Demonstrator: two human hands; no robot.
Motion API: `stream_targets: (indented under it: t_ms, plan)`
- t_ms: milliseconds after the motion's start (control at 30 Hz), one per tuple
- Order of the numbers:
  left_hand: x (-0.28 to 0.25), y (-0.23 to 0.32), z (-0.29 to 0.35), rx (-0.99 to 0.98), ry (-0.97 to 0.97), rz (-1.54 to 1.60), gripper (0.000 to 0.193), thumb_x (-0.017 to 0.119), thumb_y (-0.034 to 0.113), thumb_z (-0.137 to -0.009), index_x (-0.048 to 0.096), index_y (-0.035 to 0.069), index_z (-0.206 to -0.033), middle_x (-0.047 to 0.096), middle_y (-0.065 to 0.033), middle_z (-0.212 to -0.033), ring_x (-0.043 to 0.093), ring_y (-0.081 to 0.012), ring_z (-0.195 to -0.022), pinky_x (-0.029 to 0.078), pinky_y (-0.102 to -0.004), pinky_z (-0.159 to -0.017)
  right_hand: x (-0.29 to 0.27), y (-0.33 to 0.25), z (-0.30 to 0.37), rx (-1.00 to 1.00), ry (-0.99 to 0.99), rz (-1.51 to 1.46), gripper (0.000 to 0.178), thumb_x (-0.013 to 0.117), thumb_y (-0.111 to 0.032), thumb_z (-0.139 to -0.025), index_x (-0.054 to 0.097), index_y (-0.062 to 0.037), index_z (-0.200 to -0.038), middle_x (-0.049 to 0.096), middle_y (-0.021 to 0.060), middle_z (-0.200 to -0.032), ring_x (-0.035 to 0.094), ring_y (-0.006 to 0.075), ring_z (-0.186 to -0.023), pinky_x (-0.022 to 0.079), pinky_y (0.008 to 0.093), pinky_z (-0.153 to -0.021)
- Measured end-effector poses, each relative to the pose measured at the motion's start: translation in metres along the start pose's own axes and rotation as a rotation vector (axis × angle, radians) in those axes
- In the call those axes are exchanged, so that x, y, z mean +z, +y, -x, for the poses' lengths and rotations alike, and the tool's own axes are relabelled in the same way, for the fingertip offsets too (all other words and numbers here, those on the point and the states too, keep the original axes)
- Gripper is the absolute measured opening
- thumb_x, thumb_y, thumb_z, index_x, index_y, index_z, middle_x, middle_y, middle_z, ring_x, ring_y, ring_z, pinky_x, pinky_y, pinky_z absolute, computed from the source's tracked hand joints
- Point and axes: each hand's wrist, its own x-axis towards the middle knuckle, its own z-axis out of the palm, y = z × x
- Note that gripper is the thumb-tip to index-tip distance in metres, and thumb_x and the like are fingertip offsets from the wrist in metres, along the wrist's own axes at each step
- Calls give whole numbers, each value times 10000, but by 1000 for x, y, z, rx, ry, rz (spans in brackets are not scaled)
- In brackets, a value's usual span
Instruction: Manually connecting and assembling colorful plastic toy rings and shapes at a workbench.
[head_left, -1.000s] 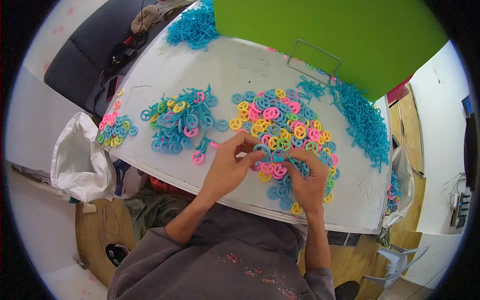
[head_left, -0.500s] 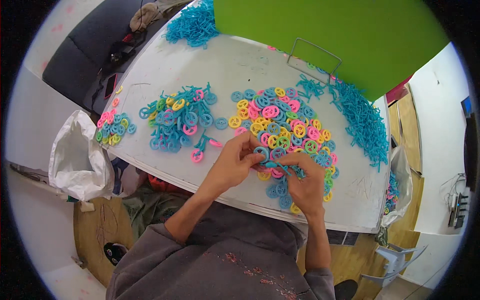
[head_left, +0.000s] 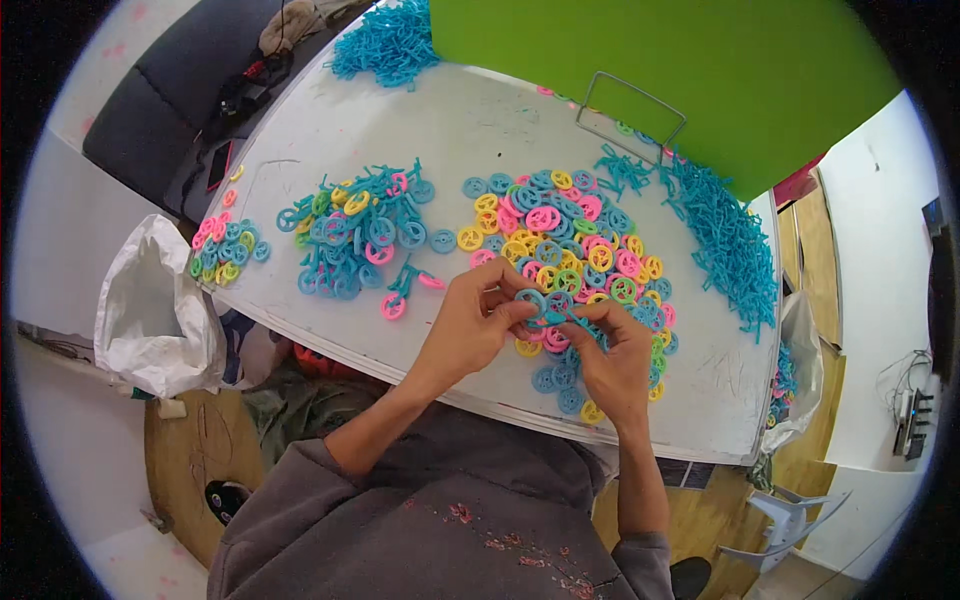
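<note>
Over the near side of a heap of small plastic wheels in blue, pink, yellow and green, my two hands meet. My left hand pinches a blue toy wheel between thumb and fingers. A slim blue plastic connector piece sits in the fingertips of my right hand, up against that wheel; my fingers partly hide where they touch. To the left lies a pile of joined wheels and blue pieces, with one such assembly apart from it, bearing pink wheels.
Loose blue connectors form a heap at the right and another at the far left. A smaller wheel pile lies by the left edge. A green panel and wire handle stand behind. White sacks flank the table.
My right hand has turned slightly, and the blue connector has come up closer to the wheel. The wheel in my left hand has shifted a little to the right and up.
</note>
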Motion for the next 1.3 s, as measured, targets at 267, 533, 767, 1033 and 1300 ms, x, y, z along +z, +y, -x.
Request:
stream_targets:
  t_ms: [267, 533, 767, 1033, 1300]
  plan:
    - [6, -23, 1, 342, 154, -461, 196, 491, -137, -828, 556, -6, -959, 585, -47, -825, 593, -117, -739, 525, -250, -638, 0, -1, -4, -59, -72, 98, 122, 656, 69, -771, 616, 15, -872, 613, 40, -801, 582, 100, -779, 464, 234, -714]
    - [12, -11, 4, 122, 100, -136, 187, 465, -114, -858, 592, -12, -951, 614, -59, -877, 586, -109, -748, 493, -239, -645, -7, 4, -9, 78, -85, -108, 99, 667, 14, -803, 614, 3, -886, 619, 12, -777, 555, 63, -686, 446, 207, -619]
    - [13, -9, 8, 284, 127, -222, 276, 457, -103, -880, 651, 11, -1040, 609, -54, -852, 579, -93, -737, 475, -224, -636, -5, 2, -8, 172, -26, -197, 102, 674, -41, -825, 630, 15, -898, 656, 34, -805, 583, 60, -712, 461, 216, -617]
    - [21, -4, 9, 399, 201, -281, 229, 460, -109, -869, 633, -6, -978, 586, -50, -812, 574, -104, -721, 469, -226, -631, -1, 2, -6, 310, -119, -463, 144, 628, -134, -885, 613, -4, -947, 641, 6, -764, 523, 16, -625, 358, 151, -534]
    - [25, -8, 10, 558, 311, -500, 160, 484, -78, -876, 603, -13, -961, 595, -75, -828, 590, -128, -751, 483, -239, -658, 12, -2, -2, 221, 55, -447, 130, 630, -132, -887, 613, -10, -928, 644, 23, -749, 556, 38, -650, 383, 158, -559]
